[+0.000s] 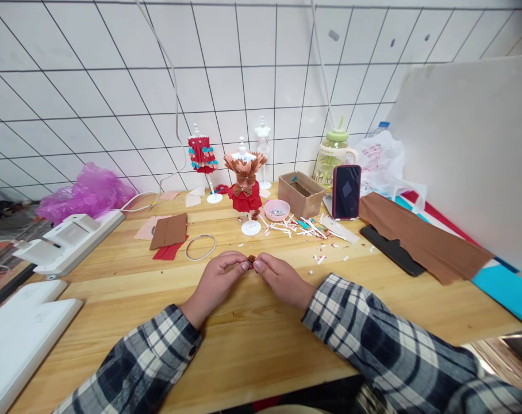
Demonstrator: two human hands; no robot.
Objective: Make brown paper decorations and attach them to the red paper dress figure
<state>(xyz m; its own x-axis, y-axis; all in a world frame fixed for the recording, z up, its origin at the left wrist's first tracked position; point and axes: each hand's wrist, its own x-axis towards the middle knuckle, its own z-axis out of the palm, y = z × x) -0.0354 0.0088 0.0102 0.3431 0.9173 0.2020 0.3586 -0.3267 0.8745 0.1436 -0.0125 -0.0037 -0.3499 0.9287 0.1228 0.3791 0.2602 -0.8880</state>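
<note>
Above the wooden table, my left hand [220, 280] and my right hand [282, 279] meet at their fingertips. Both are closed in a pinch on a small brown crumpled piece [251, 259], possibly crepe paper, mostly covered by the fingers. Just beyond them stands a small white dress form [251, 228] wearing a red and brown paper dress [246, 190] with brown bows. To the left of it lie a silver ring-shaped bangle [200, 247] and folded brown paper [169, 231] over red paper [168, 252].
Behind are a red-dressed form [203, 155], a bare form [263, 138], a cardboard box [302, 195] and a pink bowl [277, 210] beside paper scraps [306, 227]. A phone [346, 192] stands upright at right, near brown paper [425, 238]. A power strip [84, 241] lies left.
</note>
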